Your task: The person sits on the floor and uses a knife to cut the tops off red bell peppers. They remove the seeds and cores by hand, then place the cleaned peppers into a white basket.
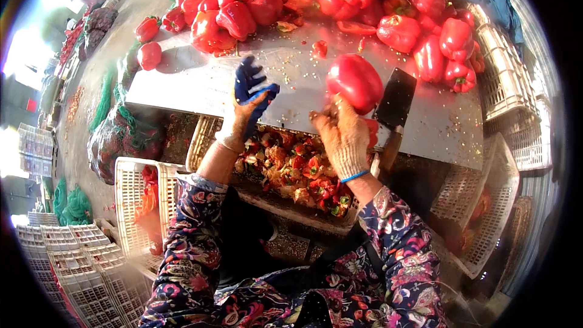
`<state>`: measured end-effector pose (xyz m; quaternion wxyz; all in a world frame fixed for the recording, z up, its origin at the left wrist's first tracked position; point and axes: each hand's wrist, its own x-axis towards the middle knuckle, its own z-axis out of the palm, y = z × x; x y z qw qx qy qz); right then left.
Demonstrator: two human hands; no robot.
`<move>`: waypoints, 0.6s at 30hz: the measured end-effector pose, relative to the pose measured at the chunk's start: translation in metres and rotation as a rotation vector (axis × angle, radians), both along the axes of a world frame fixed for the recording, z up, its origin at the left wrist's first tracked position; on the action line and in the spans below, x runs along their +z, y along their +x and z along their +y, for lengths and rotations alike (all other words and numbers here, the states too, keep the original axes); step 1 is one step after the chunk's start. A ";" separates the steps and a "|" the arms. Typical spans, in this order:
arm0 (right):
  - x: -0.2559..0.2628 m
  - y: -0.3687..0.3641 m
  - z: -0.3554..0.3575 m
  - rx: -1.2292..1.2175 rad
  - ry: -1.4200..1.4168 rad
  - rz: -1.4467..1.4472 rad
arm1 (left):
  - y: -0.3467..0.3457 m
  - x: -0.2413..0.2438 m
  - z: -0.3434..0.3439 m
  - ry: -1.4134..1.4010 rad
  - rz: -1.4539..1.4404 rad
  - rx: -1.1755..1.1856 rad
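My left hand (248,100), in a blue-coated glove, is raised over the near edge of the metal table (196,86). Its fingers are spread and hold nothing. My right hand (344,136), in a stained knit glove with a blue cuff band, has curled fingers against the near side of a large red bell pepper (355,83); whether it grips anything is hidden. Just right of that hand lies a cleaver (396,98), dark blade on the table, wooden handle past the edge. A red pepper piece (372,132) shows beside it. Below my hands, a crate (273,207) holds pepper cores and scraps.
Red bell peppers (268,7) are heaped along the table's far side, with seeds scattered before them. Plastic crates stand at left (136,205) and right (489,209). A filled net sack (114,146) sits left of the table. Blue cloth (487,2) drapes the far-right crates.
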<state>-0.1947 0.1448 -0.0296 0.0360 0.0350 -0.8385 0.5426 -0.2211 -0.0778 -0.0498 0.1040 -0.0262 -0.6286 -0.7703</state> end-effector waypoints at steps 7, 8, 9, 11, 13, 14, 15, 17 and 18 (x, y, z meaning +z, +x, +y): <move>-0.016 0.002 0.006 0.243 0.445 -0.008 | -0.037 0.076 0.092 -0.930 0.618 -0.202; -0.013 0.003 0.004 0.258 0.420 -0.034 | -0.043 0.088 0.117 -1.056 0.598 -0.214; -0.007 0.007 0.002 0.282 0.386 -0.056 | -0.047 0.095 0.138 -1.192 0.570 -0.220; 0.008 0.012 0.002 0.325 0.322 -0.088 | -0.071 0.092 0.166 -1.472 0.593 -0.278; 0.012 0.010 0.003 0.376 0.384 -0.140 | -0.090 0.092 0.194 -1.691 0.449 -0.509; 0.016 0.012 0.004 0.402 0.419 -0.105 | -0.096 0.086 0.202 -1.691 0.472 -0.582; 0.016 0.015 0.009 0.417 0.455 -0.082 | -0.097 0.080 0.214 -1.763 0.577 -0.482; 0.022 0.018 0.012 0.572 0.611 -0.158 | -0.093 0.071 0.233 -1.888 0.794 -0.259; 0.024 0.021 0.010 0.622 0.624 -0.167 | -0.088 0.078 0.238 -1.778 0.909 -0.263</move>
